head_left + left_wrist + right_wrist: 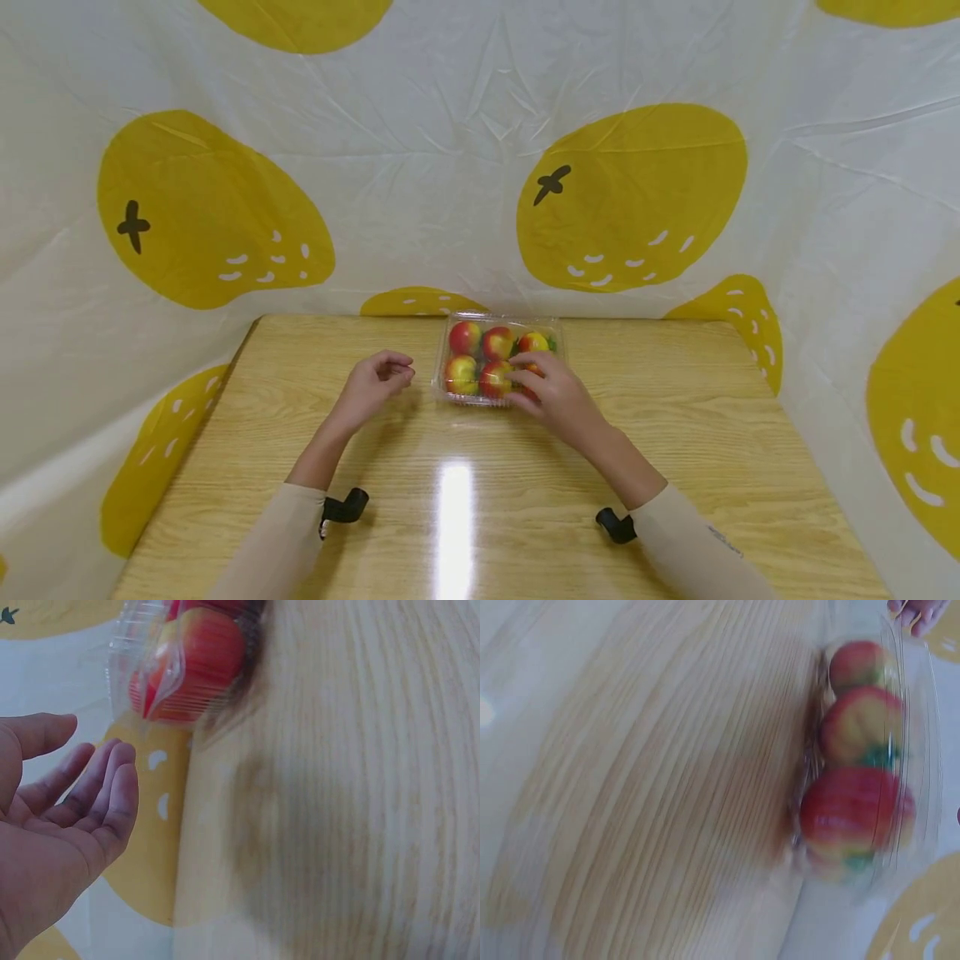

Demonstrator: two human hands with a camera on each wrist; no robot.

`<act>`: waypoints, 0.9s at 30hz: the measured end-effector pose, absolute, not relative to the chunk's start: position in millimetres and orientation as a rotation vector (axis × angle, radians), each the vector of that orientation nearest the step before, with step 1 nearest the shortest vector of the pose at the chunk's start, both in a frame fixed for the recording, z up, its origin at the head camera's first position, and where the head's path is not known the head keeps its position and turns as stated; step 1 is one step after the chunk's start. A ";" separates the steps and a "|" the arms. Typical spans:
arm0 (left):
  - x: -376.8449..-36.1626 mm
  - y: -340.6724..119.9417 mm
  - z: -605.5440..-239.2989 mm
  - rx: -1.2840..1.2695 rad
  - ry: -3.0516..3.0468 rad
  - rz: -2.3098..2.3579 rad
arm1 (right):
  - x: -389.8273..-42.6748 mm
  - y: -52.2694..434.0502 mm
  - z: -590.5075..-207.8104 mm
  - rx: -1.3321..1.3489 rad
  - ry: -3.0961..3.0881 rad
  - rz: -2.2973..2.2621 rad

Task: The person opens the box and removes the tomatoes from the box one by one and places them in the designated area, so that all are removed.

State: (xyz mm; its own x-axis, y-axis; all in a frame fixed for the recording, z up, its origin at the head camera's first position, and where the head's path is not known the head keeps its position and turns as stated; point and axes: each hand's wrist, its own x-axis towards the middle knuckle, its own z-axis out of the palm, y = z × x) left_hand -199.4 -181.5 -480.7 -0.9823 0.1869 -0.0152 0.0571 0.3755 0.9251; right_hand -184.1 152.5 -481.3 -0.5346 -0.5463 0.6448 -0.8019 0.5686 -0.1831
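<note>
Nearest the viewer, two forearms in beige sleeves (285, 533) reach over a light wooden table (480, 500), each wrist bearing a small black mount. A bright strip of glare lies on the tabletop between the arms.

The left hand (372, 388) hovers left of the container, fingers loosely curled and holding nothing; in the left wrist view the palm (56, 825) is open, fingers relaxed, apart from the box. The right hand (553, 390) lies over the near right corner of a clear plastic clamshell box (497, 360), its fingers spread across the lid and front edge; whether they grip or merely rest on it cannot be told.

The clamshell box stands at the middle of the table, toward its far edge, just right of the left hand. It holds red-and-yellow apples (480, 358) in two rows: three in the far row, two visible in the near row, a possible sixth hidden under the right hand. The right wrist view, blurred, shows three apples (855, 772) in line through the transparent wall.

Beyond the table hangs a white backdrop (450, 167) printed with large yellow fruit shapes.
</note>
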 end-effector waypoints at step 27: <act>-183.4 -145.0 -439.7 0.620 2.604 1.537 | -173.4 244.5 -508.0 0.889 -2.363 0.692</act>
State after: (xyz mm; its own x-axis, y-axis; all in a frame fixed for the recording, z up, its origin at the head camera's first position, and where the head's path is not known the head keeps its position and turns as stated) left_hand -183.4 -145.0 -439.7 -0.9179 0.3659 0.1537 0.3114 0.4238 0.8505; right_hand -173.4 244.5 -508.0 -0.6508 -0.4397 0.6190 -0.7042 0.6544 -0.2755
